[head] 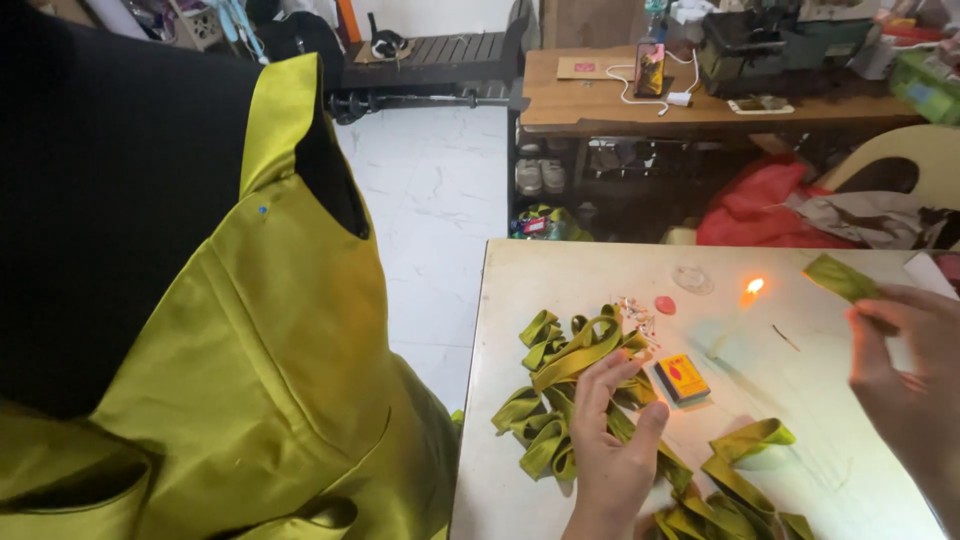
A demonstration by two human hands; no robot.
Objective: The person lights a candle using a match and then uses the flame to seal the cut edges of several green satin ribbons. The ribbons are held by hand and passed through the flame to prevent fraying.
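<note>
My right hand (pixel 905 370) pinches one green ribbon strip (pixel 842 277) by its lower end and holds it up beside the candle flame (pixel 754 287), apart from it, not in it. My left hand (pixel 612 440) rests on the pile of ribbon strips (pixel 560 385) near the table's (pixel 800 470) left edge, fingers spread and loose, gripping nothing that I can see, just beside the matchbox (pixel 682 378). The strip looks light, limp and slick, like satin, so I judge it will droop and slide unless I nip it firmly close to an end, and its cut edge would likely singe quickly near heat. The candle itself is washed out against the pale tabletop, and its base is hard to make out. My right wrist runs off the frame edge, and the small scatter beside the pile may be pins; I cannot tell. A green dress on a dark form (pixel 250 330) fills the left.
</note>
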